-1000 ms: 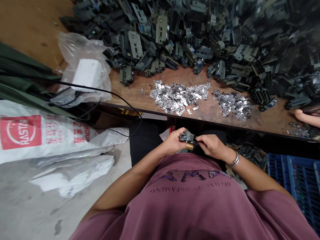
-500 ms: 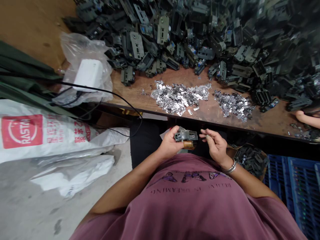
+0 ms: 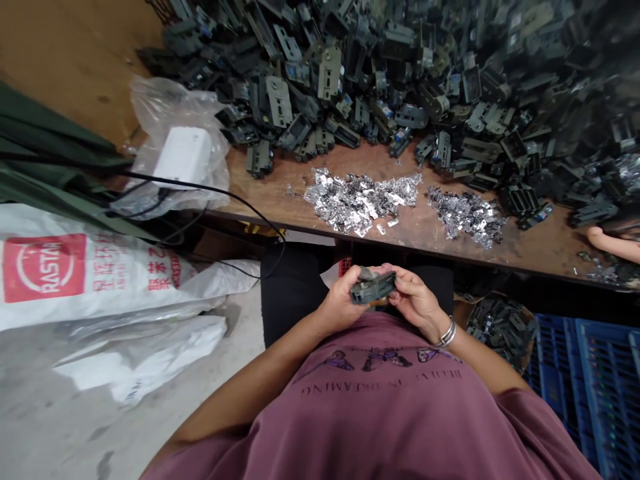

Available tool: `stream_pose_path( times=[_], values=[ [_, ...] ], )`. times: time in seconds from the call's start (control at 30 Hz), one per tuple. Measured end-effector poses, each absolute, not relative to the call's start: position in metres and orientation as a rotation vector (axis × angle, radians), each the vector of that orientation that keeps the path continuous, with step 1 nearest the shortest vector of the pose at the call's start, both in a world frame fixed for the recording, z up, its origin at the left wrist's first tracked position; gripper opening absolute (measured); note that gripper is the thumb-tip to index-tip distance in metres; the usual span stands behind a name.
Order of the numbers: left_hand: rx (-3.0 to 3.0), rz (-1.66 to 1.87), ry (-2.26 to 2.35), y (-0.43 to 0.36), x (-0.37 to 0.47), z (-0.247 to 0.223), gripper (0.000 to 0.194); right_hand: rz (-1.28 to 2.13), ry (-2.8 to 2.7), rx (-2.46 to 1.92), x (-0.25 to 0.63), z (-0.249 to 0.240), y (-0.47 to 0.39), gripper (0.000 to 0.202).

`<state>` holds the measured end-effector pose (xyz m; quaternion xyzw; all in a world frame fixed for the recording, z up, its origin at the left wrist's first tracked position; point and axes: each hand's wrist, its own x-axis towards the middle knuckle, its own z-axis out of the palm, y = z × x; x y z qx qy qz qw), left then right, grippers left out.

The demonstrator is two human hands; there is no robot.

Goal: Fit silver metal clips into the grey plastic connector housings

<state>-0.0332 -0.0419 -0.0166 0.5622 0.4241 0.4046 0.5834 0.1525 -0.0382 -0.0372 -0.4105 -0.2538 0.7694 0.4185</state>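
Observation:
Above my lap, a dark grey-green plastic housing [image 3: 373, 288] is tilted between my two hands. My left hand [image 3: 345, 298] is closed round its left end. The fingers of my right hand [image 3: 416, 300] are closed against its right end, and whether a small part sits in them is hidden. A bit of orange-brown shows under the housing. Just beyond, two heaps of small shiny metal pieces lie on the bench: a larger heap [image 3: 357, 200] and a smaller, darker heap [image 3: 466, 217].
A big pile of similar dark housings [image 3: 410, 117] covers the back of the wooden bench [image 3: 285, 213]. At left are a bagged white box [image 3: 183, 153], a black cable [image 3: 240, 197] and a printed white sack [image 3: 115, 260]. Blue crates [image 3: 605, 373] and a person's hand [image 3: 613, 241] are at right.
My right hand has moved left and now touches the housing, having been apart from it. The housing has turned in my left hand and hides most of the orange-brown part.

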Motion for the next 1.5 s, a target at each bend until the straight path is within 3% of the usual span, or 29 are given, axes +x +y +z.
stream_pose_path(
  times=[0.13,0.27,0.33,0.47,0.6,0.8,1.03,1.27,1.5],
  values=[
    [0.972,0.735,0.832,-0.039,-0.044,-0.003,0.068,1.789,-0.919,-1.092,0.157,-0.031,-0.033,0.051],
    [0.736,0.692,0.910,-0.035,-0.045,-0.002,0.055,1.570,-1.514,-1.155,0.155,-0.018,-0.016,0.038],
    [0.656,0.708,0.960,-0.035,-0.042,-0.003,0.055,1.246,-1.855,-1.181,0.157,-0.010,0.002,0.027],
    [0.477,0.798,0.890,-0.034,-0.037,0.000,0.060,0.400,-2.225,-1.436,0.163,0.000,0.046,0.027],
    [0.434,0.867,0.863,-0.029,-0.031,0.007,0.037,0.009,-2.418,-1.834,0.159,0.003,0.077,0.024],
    [0.419,0.894,1.062,-0.019,-0.024,0.009,0.028,0.072,-2.414,-1.835,0.164,0.001,0.078,0.014],
    [0.530,0.867,1.030,-0.017,-0.016,0.003,0.036,0.888,-1.773,-1.301,0.158,-0.003,0.024,0.026],
    [0.847,0.953,1.040,-0.021,-0.011,0.000,0.034,0.712,-1.693,-1.125,0.135,-0.008,-0.011,0.002],
    [1.054,0.918,1.123,-0.023,-0.014,0.000,0.033,0.676,-1.711,-0.997,0.137,-0.011,-0.013,0.010]
  ],
)
